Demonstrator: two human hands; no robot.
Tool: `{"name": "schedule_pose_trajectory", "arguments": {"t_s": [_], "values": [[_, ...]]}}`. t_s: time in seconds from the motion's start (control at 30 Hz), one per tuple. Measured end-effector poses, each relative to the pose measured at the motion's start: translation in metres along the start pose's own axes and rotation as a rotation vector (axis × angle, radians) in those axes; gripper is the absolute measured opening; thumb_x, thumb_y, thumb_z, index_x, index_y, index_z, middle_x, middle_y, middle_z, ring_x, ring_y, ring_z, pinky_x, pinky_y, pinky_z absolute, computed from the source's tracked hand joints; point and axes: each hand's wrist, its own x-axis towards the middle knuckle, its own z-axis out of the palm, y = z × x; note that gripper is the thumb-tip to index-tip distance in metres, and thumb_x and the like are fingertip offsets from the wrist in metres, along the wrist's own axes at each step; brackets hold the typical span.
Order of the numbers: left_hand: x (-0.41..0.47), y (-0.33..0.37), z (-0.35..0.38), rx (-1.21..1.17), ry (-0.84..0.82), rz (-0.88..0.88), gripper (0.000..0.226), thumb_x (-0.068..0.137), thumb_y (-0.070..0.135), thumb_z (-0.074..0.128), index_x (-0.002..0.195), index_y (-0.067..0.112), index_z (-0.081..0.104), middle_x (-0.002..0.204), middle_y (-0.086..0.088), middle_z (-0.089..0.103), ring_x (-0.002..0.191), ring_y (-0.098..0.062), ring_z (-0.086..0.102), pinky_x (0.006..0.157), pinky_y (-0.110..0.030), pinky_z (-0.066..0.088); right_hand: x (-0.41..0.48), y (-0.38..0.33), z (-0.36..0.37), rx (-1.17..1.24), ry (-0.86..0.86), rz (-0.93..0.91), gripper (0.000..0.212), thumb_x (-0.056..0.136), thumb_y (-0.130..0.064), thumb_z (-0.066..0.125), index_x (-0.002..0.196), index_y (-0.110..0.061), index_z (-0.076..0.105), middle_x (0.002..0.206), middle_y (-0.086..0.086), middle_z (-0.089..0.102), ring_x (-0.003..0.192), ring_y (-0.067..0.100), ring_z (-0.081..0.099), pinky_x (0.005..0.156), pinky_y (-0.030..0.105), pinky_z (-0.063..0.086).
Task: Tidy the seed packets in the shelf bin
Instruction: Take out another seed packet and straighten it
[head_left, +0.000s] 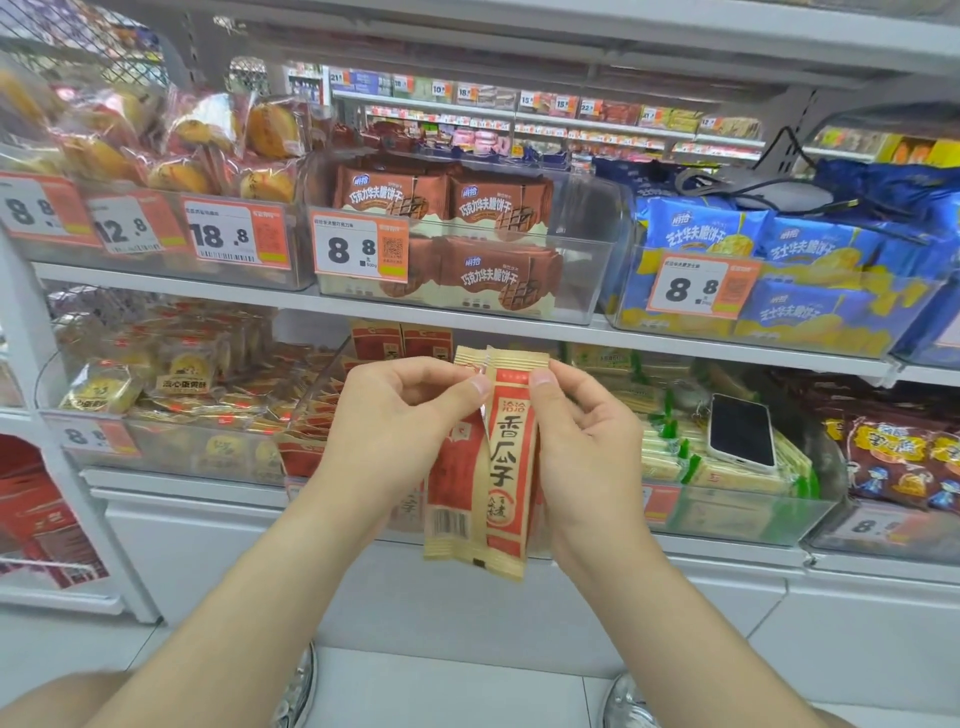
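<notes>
Two long red and tan paper seed packets (509, 467) are held upright, side by side, in front of the lower shelf (727, 552). Their tops are pinched by the left hand (400, 431) and the right hand (587, 452), with the fingers curled in. Just behind them, more red packets are seen lying in a clear plastic shelf bin (317, 400). To the right, a white phone with a black screen (740, 431) is laid on yellow and green packs (670, 452). On the upper shelf (208, 292), brown biscuit packs (467, 208) and blue biscuit packs (727, 234) are kept.
</notes>
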Motion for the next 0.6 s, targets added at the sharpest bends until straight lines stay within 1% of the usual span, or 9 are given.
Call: {"name": "schedule_pose_trajectory", "arguments": {"t_s": [0.07, 0.13, 0.2, 0.23, 0.3, 0.4, 0.43, 0.5, 0.6], "values": [[0.002, -0.003, 0.001, -0.028, 0.093, 0.02, 0.006, 0.094, 0.023, 0.083, 0.089, 0.021, 0.084, 0.083, 0.002, 0.083, 0.082, -0.018, 0.081, 0.083, -0.047, 0.067, 0.003, -0.003, -0.003, -0.008, -0.08, 0.101, 0.012, 0.103, -0.018, 0.069, 0.111, -0.014, 0.077, 0.093, 0.006, 0.083, 0.085, 0.022, 0.081, 0.072, 0.035, 0.065], [0.005, -0.006, 0.001, -0.065, 0.207, 0.033, 0.006, 0.092, 0.025, 0.085, 0.088, 0.02, 0.084, 0.082, 0.001, 0.082, 0.084, -0.022, 0.081, 0.083, -0.052, 0.067, 0.008, -0.005, -0.011, -0.206, -0.225, 0.136, 0.013, 0.101, -0.017, 0.072, 0.111, -0.016, 0.079, 0.094, 0.003, 0.084, 0.088, 0.019, 0.081, 0.072, 0.032, 0.064], [0.007, -0.008, -0.001, -0.116, 0.299, 0.032, 0.012, 0.092, 0.029, 0.085, 0.089, 0.017, 0.081, 0.084, 0.0, 0.082, 0.084, -0.022, 0.081, 0.08, -0.054, 0.067, 0.01, -0.004, -0.018, -0.421, -0.397, 0.152, 0.016, 0.102, -0.019, 0.071, 0.115, -0.021, 0.079, 0.097, -0.002, 0.084, 0.091, 0.017, 0.081, 0.081, 0.038, 0.065], [0.008, -0.009, -0.003, -0.117, 0.32, 0.04, 0.015, 0.092, 0.031, 0.085, 0.09, 0.017, 0.08, 0.085, 0.001, 0.082, 0.083, -0.019, 0.081, 0.079, -0.052, 0.067, 0.011, -0.003, -0.019, -0.467, -0.44, 0.157, 0.017, 0.104, -0.021, 0.069, 0.118, -0.023, 0.078, 0.099, -0.003, 0.084, 0.093, 0.017, 0.081, 0.087, 0.042, 0.065], [0.011, -0.012, -0.008, 0.015, 0.299, 0.085, 0.019, 0.089, 0.038, 0.087, 0.09, 0.022, 0.078, 0.089, 0.008, 0.082, 0.084, -0.01, 0.079, 0.081, -0.048, 0.067, 0.011, 0.001, -0.017, -0.453, -0.41, 0.142, 0.019, 0.107, -0.025, 0.064, 0.123, -0.021, 0.076, 0.099, -0.002, 0.084, 0.094, 0.017, 0.081, 0.094, 0.047, 0.064], [0.009, -0.016, -0.011, 0.337, 0.096, 0.095, 0.029, 0.082, 0.053, 0.088, 0.086, 0.027, 0.075, 0.093, 0.02, 0.079, 0.087, -0.002, 0.075, 0.079, -0.036, 0.063, 0.014, 0.01, -0.017, -0.526, -0.262, -0.022, 0.022, 0.11, -0.029, 0.06, 0.121, -0.022, 0.078, 0.097, -0.006, 0.083, 0.093, 0.014, 0.08, 0.092, 0.049, 0.064], [0.007, -0.016, -0.009, 0.375, 0.028, 0.08, 0.032, 0.081, 0.054, 0.089, 0.084, 0.026, 0.074, 0.094, 0.021, 0.079, 0.083, -0.004, 0.076, 0.076, -0.033, 0.062, 0.016, 0.013, -0.019, -0.582, -0.222, -0.08, 0.023, 0.109, -0.031, 0.06, 0.118, -0.024, 0.08, 0.095, -0.008, 0.083, 0.092, 0.014, 0.08, 0.09, 0.05, 0.064], [0.003, -0.017, -0.004, 0.386, -0.045, 0.064, 0.036, 0.079, 0.053, 0.09, 0.083, 0.022, 0.073, 0.095, 0.021, 0.079, 0.077, -0.009, 0.078, 0.071, -0.033, 0.063, 0.017, 0.017, -0.021, -0.622, -0.16, -0.115, 0.025, 0.109, -0.033, 0.06, 0.105, -0.024, 0.083, 0.089, -0.009, 0.082, 0.089, 0.018, 0.079, 0.086, 0.051, 0.063], [0.001, -0.015, -0.003, 0.355, -0.103, 0.052, 0.038, 0.077, 0.052, 0.092, 0.084, 0.02, 0.074, 0.095, 0.018, 0.081, 0.081, -0.012, 0.08, 0.075, -0.042, 0.067, 0.016, 0.013, -0.021, -0.614, -0.092, -0.125, 0.028, 0.107, -0.029, 0.063, 0.091, -0.021, 0.084, 0.081, -0.012, 0.081, 0.084, 0.014, 0.078, 0.082, 0.046, 0.063]]}}
